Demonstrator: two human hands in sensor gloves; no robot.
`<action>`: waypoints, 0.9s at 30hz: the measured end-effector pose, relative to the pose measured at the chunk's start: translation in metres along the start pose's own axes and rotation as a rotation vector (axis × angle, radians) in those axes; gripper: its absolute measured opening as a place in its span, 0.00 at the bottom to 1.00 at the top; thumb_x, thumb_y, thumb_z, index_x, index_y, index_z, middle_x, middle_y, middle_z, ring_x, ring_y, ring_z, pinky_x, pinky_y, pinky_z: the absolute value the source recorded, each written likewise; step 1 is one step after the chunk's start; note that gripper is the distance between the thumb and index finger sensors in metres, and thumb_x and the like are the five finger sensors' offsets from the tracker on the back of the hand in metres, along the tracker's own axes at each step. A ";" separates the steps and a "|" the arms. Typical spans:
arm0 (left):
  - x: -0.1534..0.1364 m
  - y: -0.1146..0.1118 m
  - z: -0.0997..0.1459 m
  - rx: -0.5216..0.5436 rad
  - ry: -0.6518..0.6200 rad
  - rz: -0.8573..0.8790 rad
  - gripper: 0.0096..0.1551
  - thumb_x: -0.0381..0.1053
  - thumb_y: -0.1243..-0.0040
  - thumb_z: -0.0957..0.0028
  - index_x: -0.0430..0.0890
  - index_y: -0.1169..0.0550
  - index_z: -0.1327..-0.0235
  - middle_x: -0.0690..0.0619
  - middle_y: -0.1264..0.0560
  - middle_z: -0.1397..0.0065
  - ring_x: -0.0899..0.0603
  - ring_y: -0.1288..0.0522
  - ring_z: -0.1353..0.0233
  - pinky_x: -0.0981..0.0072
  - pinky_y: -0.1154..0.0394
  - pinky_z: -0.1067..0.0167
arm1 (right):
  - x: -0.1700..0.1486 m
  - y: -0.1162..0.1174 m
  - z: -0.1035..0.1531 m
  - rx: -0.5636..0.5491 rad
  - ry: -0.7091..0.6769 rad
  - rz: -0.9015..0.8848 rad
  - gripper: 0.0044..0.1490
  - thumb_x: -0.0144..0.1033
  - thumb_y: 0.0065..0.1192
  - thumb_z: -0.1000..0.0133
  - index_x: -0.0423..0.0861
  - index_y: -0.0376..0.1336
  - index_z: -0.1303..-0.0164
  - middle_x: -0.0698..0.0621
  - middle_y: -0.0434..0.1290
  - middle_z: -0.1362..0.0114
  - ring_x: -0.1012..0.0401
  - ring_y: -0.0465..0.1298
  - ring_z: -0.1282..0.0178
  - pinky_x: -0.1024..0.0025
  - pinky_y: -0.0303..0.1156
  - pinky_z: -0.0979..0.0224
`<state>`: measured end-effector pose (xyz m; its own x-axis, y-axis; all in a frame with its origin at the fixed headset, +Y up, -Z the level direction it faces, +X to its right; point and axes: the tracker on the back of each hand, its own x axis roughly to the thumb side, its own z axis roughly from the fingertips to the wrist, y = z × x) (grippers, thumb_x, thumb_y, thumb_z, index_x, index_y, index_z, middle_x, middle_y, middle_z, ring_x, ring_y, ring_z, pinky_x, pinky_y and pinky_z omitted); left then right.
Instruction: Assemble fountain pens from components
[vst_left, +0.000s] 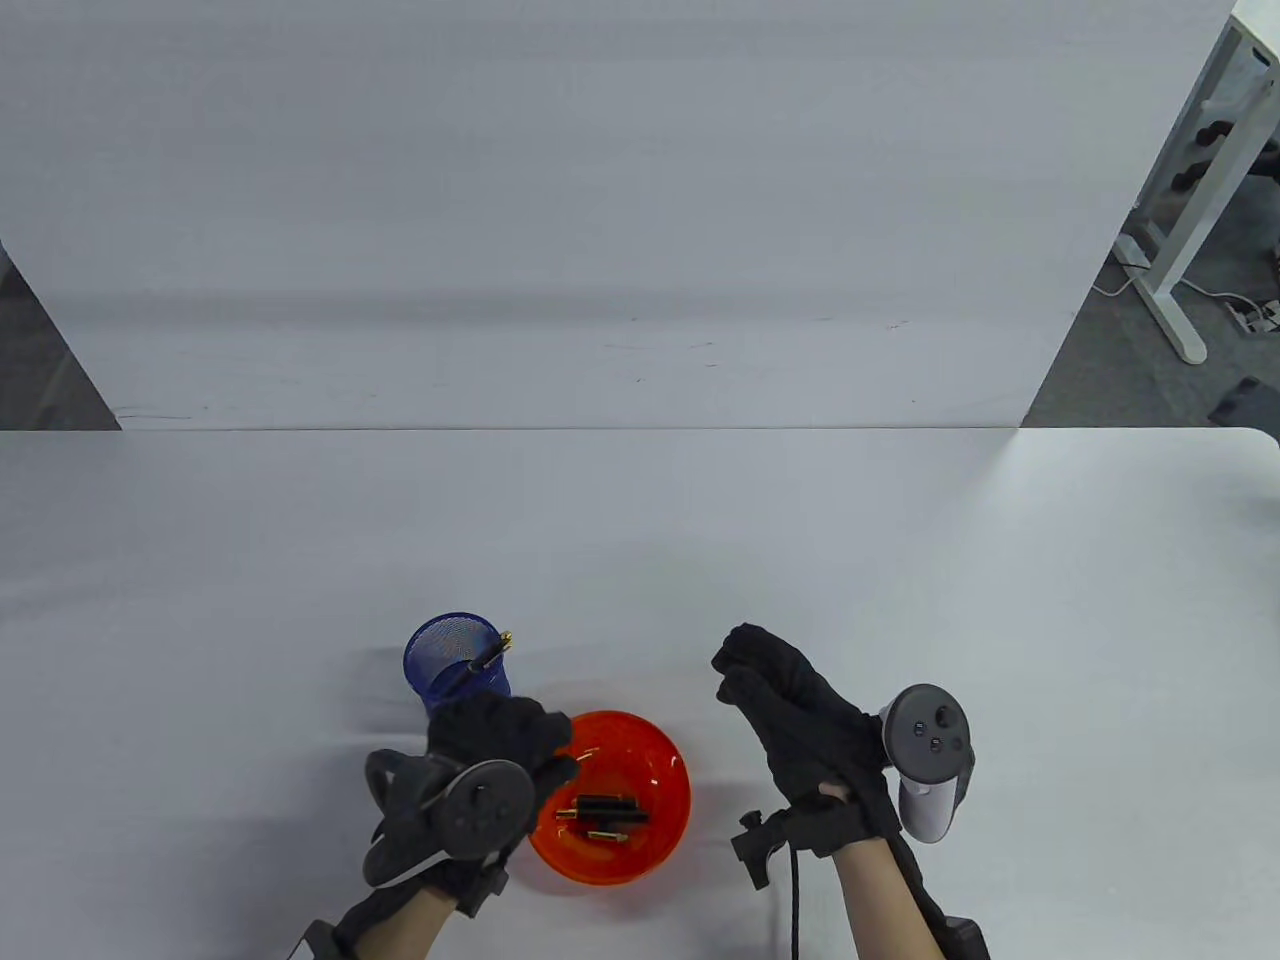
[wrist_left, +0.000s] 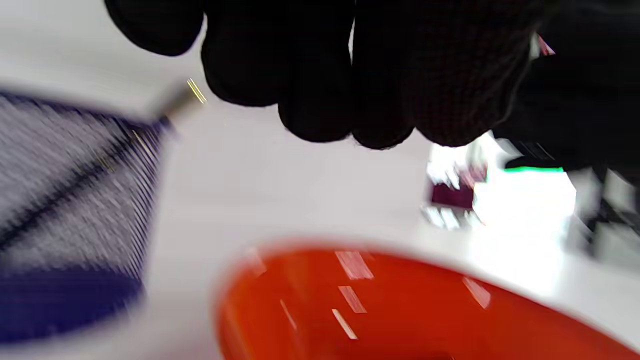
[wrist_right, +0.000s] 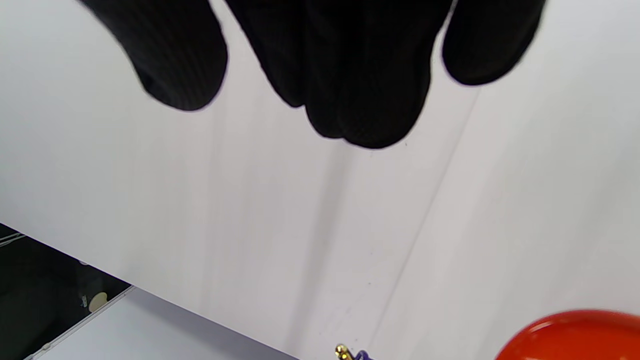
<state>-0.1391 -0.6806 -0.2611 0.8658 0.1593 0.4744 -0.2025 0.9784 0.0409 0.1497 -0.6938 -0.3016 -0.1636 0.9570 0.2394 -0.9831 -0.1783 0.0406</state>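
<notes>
Table view: left hand (vst_left: 495, 730), fingers curled over the red bowl (vst_left: 665, 815) of pen parts (vst_left: 600, 810) at 6 o'clock, its grip unclear; right hand (vst_left: 790, 700) empty, loosely curled; a hasty reach could tip the bowl.

Two black knit sensor gloves
Left hand (vst_left: 490, 735) and right hand (vst_left: 800, 715) wear grey trackers (controller-like); bare wrists, black cable.

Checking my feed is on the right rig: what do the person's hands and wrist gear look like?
Both hands wear black knit gloves. The left hand carries a dark grey ring-shaped tracker on its back; the right hand has a grey tracker with round buttons and a pale handle. A black cable runs down from the right wrist strap. Bare forearms, no sleeves.
</notes>
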 end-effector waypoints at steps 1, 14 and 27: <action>0.007 -0.009 -0.004 -0.050 -0.022 -0.008 0.21 0.53 0.28 0.49 0.49 0.13 0.45 0.42 0.20 0.34 0.33 0.25 0.36 0.30 0.36 0.33 | -0.001 0.000 0.000 0.000 0.003 0.003 0.40 0.50 0.65 0.38 0.36 0.64 0.25 0.33 0.76 0.28 0.42 0.79 0.40 0.32 0.65 0.31; 0.043 -0.055 -0.023 -0.274 -0.121 -0.279 0.18 0.47 0.24 0.52 0.51 0.12 0.48 0.45 0.19 0.43 0.36 0.24 0.45 0.27 0.37 0.32 | -0.003 0.006 -0.001 0.041 0.002 0.063 0.39 0.50 0.63 0.37 0.36 0.64 0.25 0.32 0.76 0.28 0.40 0.79 0.41 0.31 0.65 0.32; 0.048 -0.064 -0.024 -0.297 -0.172 -0.314 0.18 0.46 0.23 0.52 0.46 0.11 0.49 0.41 0.18 0.46 0.36 0.22 0.47 0.26 0.36 0.33 | -0.012 0.005 -0.003 0.072 0.021 -0.065 0.38 0.50 0.61 0.36 0.36 0.64 0.25 0.32 0.76 0.28 0.41 0.79 0.41 0.32 0.65 0.32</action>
<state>-0.0732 -0.7325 -0.2617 0.7706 -0.1503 0.6194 0.2192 0.9750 -0.0361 0.1470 -0.7055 -0.3070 -0.1023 0.9716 0.2134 -0.9835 -0.1310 0.1249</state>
